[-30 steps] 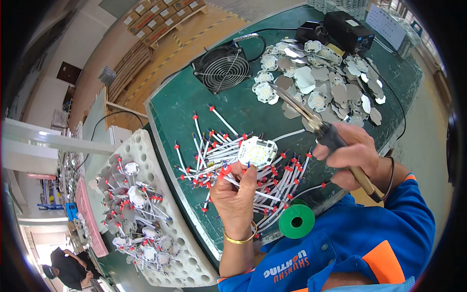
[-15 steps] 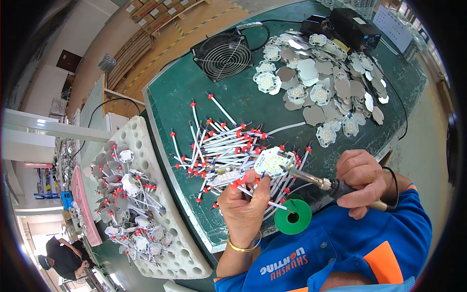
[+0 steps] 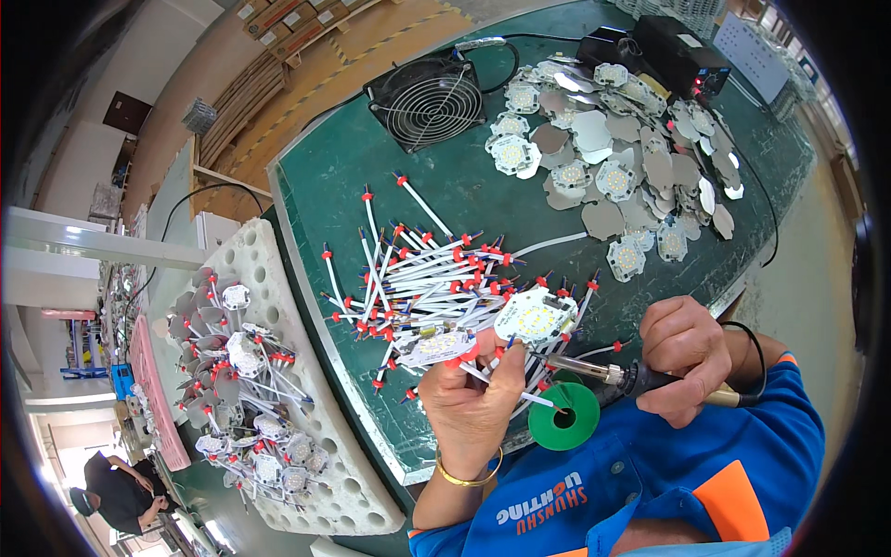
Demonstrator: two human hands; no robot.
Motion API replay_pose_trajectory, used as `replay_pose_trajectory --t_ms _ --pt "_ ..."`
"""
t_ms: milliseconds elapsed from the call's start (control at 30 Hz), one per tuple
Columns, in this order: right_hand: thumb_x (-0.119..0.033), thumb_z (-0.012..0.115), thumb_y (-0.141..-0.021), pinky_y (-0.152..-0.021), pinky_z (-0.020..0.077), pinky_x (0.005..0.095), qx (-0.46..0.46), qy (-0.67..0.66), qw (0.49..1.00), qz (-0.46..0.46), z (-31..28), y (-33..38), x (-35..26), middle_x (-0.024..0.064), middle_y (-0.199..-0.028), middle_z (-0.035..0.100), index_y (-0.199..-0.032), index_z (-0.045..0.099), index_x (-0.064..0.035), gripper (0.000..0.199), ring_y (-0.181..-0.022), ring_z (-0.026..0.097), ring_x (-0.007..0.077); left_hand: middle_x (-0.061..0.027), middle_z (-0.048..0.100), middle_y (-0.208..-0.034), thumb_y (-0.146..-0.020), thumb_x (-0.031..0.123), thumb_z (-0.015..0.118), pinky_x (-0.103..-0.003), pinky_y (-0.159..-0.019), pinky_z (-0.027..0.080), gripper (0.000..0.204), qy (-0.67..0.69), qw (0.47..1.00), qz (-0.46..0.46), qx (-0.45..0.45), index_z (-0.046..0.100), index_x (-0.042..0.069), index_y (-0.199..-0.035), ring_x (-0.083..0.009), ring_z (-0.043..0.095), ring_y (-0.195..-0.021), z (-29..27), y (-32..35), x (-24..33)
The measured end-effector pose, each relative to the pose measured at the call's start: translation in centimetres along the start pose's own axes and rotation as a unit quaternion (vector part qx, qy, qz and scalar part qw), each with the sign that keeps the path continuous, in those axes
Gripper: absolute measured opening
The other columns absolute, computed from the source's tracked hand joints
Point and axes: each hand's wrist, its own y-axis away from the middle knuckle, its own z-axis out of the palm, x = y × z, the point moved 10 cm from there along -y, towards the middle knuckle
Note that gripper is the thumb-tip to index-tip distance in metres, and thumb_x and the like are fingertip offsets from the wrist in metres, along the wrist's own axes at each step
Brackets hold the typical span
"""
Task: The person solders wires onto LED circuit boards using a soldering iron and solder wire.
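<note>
My right hand [image 3: 682, 357] is wrapped round the dark handle of a soldering iron [image 3: 594, 370], its metal tip pointing left. The tip is at the lower edge of a white LED board [image 3: 535, 316], close to a blue wire end; whether they touch is too small to tell. My left hand [image 3: 469, 404] pinches a short white cable [image 3: 531, 397] with a red ring, close under that board. A second LED board [image 3: 438, 347] lies beside my left fingers. Beneath the iron is a green spool [image 3: 564, 418].
White cables with red rings [image 3: 436, 278] lie heaped beyond my hands. Loose LED boards [image 3: 613, 158] are piled at the far right, near a black box [image 3: 682, 56]. A fan [image 3: 427, 102] stands behind. Wired boards rest on a pale holed foam slab [image 3: 348, 506] at left.
The soldering iron's tip has moved down and left, from the board's right side to its lower edge. The held board has shifted slightly right. A red light now shows on the black box.
</note>
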Motion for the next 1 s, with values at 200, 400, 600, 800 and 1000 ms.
replay_pose_trajectory --t_ms 200,400,600,800,1000 --pt "-0.010 0.057 -0.061 -0.042 0.0356 0.0255 0.000 0.010 1.000 0.007 0.0 0.2 0.3 0.0009 -0.058 0.043 -0.080 0.063 -0.0103 0.020 -0.044 0.044 0.0147 -0.0017 0.059 -0.074 -0.071 -0.003 0.068 -0.019 -0.058 0.041 0.022 -0.005 1.000 -0.006 -0.007 0.060 -0.001 -0.091 -0.0051 0.050 -0.067 0.3 -0.2 -0.2" --pt "-0.009 0.056 -0.060 -0.043 0.0353 0.0256 0.004 0.002 1.000 0.011 -0.1 0.0 0.4 0.0009 -0.057 0.042 -0.080 0.062 -0.0096 0.020 -0.044 0.043 0.0148 -0.0023 0.059 -0.074 -0.070 -0.002 0.069 -0.019 -0.058 0.042 0.022 0.010 1.000 -0.015 0.003 0.060 -0.002 -0.091 -0.0051 0.050 -0.066 0.2 0.0 -0.1" --pt "-0.007 0.056 -0.059 -0.043 0.0355 0.0256 0.009 0.002 1.000 0.013 -0.3 0.2 0.6 0.0015 -0.058 0.044 -0.082 0.062 -0.0085 0.024 -0.045 0.043 0.0150 -0.0016 0.060 -0.074 -0.071 0.000 0.069 -0.018 -0.056 0.041 0.021 0.017 1.000 -0.021 0.011 0.061 -0.002 -0.090 -0.0044 0.049 -0.064 0.3 -0.1 -0.5" --pt "-0.002 0.055 -0.058 -0.040 0.0348 0.0252 0.026 0.032 0.999 0.023 0.1 0.7 1.2 0.0022 -0.057 0.044 -0.082 0.062 -0.0043 0.025 -0.042 0.042 0.0152 0.0013 0.059 -0.071 -0.073 0.000 0.065 -0.017 -0.054 0.038 0.017 0.002 1.000 -0.016 0.014 0.062 -0.001 -0.090 -0.0018 0.047 -0.062 0.5 -0.8 -0.9" --pt "0.001 0.053 -0.059 -0.039 0.0345 0.0252 0.014 0.042 0.999 0.027 -0.1 0.1 1.0 0.0035 -0.056 0.044 -0.080 0.061 -0.0029 0.023 -0.042 0.042 0.0152 0.0056 0.056 -0.067 -0.074 0.000 0.063 -0.015 -0.052 0.034 0.010 0.025 0.997 -0.062 0.035 0.063 0.000 -0.084 0.0002 0.043 -0.059 0.0 -1.5 -2.4"
